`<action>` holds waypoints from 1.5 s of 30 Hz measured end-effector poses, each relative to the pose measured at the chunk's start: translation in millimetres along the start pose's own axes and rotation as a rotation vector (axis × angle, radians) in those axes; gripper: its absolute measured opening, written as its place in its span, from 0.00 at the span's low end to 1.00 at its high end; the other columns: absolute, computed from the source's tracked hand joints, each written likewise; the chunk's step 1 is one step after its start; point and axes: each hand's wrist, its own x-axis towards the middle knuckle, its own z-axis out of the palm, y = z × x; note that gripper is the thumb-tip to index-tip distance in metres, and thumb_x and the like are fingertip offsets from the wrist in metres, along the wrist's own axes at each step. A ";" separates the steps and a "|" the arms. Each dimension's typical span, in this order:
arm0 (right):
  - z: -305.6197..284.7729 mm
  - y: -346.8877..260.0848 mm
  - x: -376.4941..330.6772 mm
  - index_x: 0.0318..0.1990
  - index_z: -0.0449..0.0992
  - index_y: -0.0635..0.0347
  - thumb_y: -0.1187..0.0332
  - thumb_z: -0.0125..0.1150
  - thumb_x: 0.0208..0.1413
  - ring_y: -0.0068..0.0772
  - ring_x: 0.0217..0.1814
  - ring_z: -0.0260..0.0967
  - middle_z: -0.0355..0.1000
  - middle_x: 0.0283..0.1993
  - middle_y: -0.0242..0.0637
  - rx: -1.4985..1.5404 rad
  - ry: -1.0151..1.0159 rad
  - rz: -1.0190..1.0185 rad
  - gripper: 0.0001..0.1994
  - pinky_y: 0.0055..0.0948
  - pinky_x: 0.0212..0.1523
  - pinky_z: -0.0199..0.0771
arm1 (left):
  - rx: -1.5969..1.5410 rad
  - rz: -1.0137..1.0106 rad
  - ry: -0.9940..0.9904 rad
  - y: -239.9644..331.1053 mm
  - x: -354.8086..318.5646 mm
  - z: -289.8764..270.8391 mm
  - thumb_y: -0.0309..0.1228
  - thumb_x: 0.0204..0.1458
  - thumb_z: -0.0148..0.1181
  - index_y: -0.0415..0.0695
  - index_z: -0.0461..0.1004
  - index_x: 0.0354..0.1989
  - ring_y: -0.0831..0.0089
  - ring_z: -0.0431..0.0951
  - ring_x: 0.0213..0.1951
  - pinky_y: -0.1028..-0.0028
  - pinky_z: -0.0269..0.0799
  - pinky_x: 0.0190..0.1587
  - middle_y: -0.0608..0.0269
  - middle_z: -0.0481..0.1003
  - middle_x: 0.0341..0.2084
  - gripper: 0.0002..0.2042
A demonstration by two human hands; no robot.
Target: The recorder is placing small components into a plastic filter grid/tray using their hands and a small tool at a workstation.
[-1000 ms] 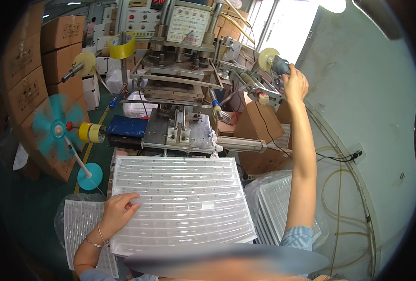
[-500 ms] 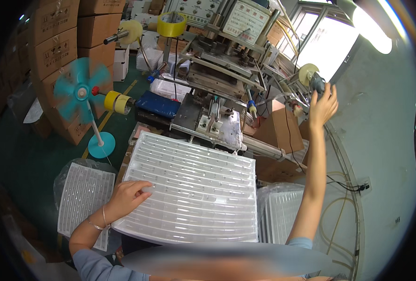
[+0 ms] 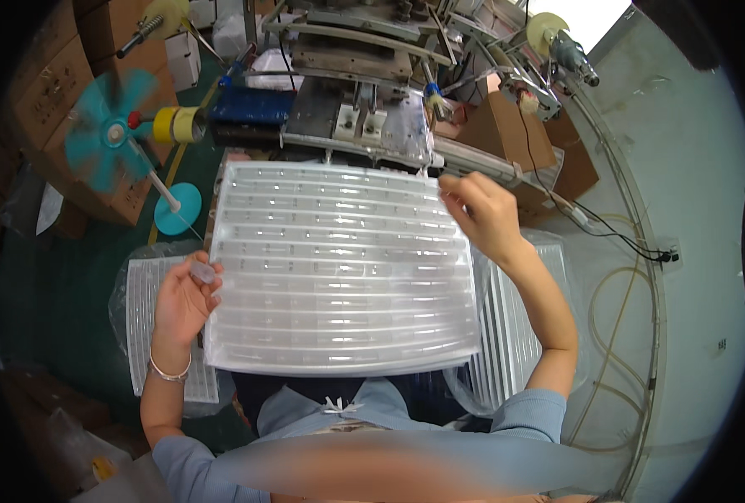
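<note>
A wide white tray [image 3: 339, 289], crossed by rows of small clear plastic pieces, lies in front of me. My left hand [image 3: 184, 298] is beside its left edge, palm turned up, with the fingers curled round a small clear plastic piece [image 3: 202, 272]. At the far right corner of the tray, my right hand [image 3: 486, 214] has its fingertips drawn together against or just over the rim. Whatever those fingers may hold is hidden. Beyond the tray stands a metal press machine [image 3: 351, 59] with a small white fixture [image 3: 360, 123] on its bed.
More trays in plastic film lie low on both sides, a left tray [image 3: 150, 327] and a right tray stack [image 3: 515, 327]. A turquoise fan [image 3: 114, 134] spins at the left near cartons [image 3: 46, 92]. Yellow tape rolls [image 3: 175, 124] and a blue pad [image 3: 251, 106] sit by the machine. Cables [image 3: 632, 243] hang at the right wall.
My right hand has come down from the grey roller fitting at the upper right to the tray's far corner. My left hand has moved off the tray to its left side. The view has tilted downward.
</note>
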 end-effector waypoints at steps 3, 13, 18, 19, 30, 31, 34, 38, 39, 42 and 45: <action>1.9 -13.6 -28.0 0.40 0.77 0.54 0.70 0.63 0.48 0.35 0.29 0.70 0.71 0.28 0.34 0.114 -0.418 0.060 0.10 0.31 0.29 0.72 | -0.181 -0.057 -0.031 -2.4 17.3 -3.9 0.30 0.56 0.48 0.43 0.68 0.44 0.71 0.77 0.32 0.71 0.78 0.34 0.58 0.74 0.38 0.10; 50.4 -12.5 -110.8 0.40 0.75 0.50 0.75 0.54 0.46 0.37 0.37 0.72 0.71 0.37 0.35 -0.085 -0.677 -0.073 0.13 0.31 0.32 0.75 | 0.725 0.121 -0.237 -18.1 37.8 58.4 0.17 0.44 0.48 0.42 0.71 0.39 0.72 0.75 0.34 0.77 0.71 0.36 0.64 0.74 0.34 0.13; 52.1 0.8 -111.5 0.35 0.73 0.52 0.73 0.61 0.43 0.39 0.40 0.72 0.70 0.39 0.35 0.113 -0.630 0.019 0.10 0.33 0.35 0.75 | 1.595 0.711 -0.256 -35.8 58.0 96.4 0.18 0.46 0.48 0.41 0.72 0.40 0.71 0.76 0.33 0.76 0.71 0.33 0.63 0.74 0.33 0.13; 44.1 1.6 -99.3 0.35 0.73 0.53 0.72 0.62 0.42 0.40 0.40 0.72 0.70 0.39 0.36 0.258 -0.616 0.130 0.10 0.33 0.35 0.75 | 1.609 0.774 -0.257 -38.5 65.4 99.3 0.18 0.45 0.49 0.42 0.72 0.40 0.66 0.76 0.33 0.72 0.73 0.33 0.60 0.74 0.32 0.13; 35.5 54.4 -65.6 0.35 0.65 0.62 0.75 0.57 0.46 0.20 0.31 0.64 0.71 0.35 0.33 0.589 0.039 0.744 0.09 0.20 0.29 0.65 | 1.950 1.201 0.017 -41.6 171.8 157.3 0.31 0.50 0.55 0.46 0.71 0.47 0.55 0.77 0.25 0.62 0.73 0.27 0.54 0.71 0.42 0.15; 39.0 52.8 -60.7 0.34 0.66 0.62 0.75 0.57 0.47 0.21 0.33 0.65 0.72 0.37 0.33 0.606 0.124 0.697 0.08 0.21 0.29 0.66 | 1.963 1.314 0.085 -37.8 182.9 168.1 0.37 0.51 0.57 0.46 0.72 0.46 0.55 0.77 0.23 0.62 0.73 0.25 0.53 0.70 0.43 0.15; 48.7 51.4 -35.3 0.37 0.70 0.61 0.75 0.58 0.49 0.24 0.39 0.67 0.72 0.46 0.35 0.578 0.242 0.603 0.07 0.21 0.31 0.69 | 2.055 1.346 0.175 -28.4 230.9 187.8 0.47 0.49 0.59 0.47 0.75 0.44 0.56 0.77 0.23 0.65 0.73 0.24 0.51 0.72 0.39 0.19; 75.0 51.9 10.6 0.45 0.73 0.59 0.75 0.58 0.51 0.29 0.43 0.69 0.70 0.49 0.37 0.507 0.329 0.397 0.12 0.25 0.35 0.75 | 2.311 1.154 -0.021 -25.2 256.9 204.6 0.46 0.48 0.60 0.49 0.77 0.41 0.59 0.77 0.23 0.68 0.72 0.23 0.53 0.74 0.34 0.17; 83.7 49.9 22.9 0.46 0.73 0.60 0.76 0.58 0.52 0.29 0.43 0.70 0.70 0.48 0.37 0.532 0.293 0.432 0.12 0.25 0.39 0.74 | 2.194 1.304 -0.079 -26.6 253.0 201.8 0.44 0.47 0.61 0.49 0.77 0.41 0.60 0.77 0.24 0.69 0.72 0.23 0.55 0.75 0.31 0.16; 107.7 46.3 57.5 0.46 0.73 0.61 0.75 0.58 0.52 0.33 0.41 0.72 0.72 0.45 0.39 0.488 0.317 0.392 0.12 0.27 0.40 0.75 | 1.896 1.512 -0.163 -32.3 221.1 192.6 0.40 0.47 0.62 0.48 0.77 0.40 0.62 0.77 0.24 0.71 0.71 0.23 0.59 0.75 0.27 0.14; 129.0 43.4 90.6 0.45 0.74 0.59 0.72 0.60 0.51 0.39 0.38 0.73 0.73 0.40 0.40 0.275 0.383 0.239 0.12 0.32 0.35 0.75 | 1.610 1.249 -0.240 -37.4 163.7 168.3 0.33 0.48 0.62 0.46 0.75 0.43 0.67 0.75 0.22 0.74 0.70 0.24 0.63 0.75 0.27 0.13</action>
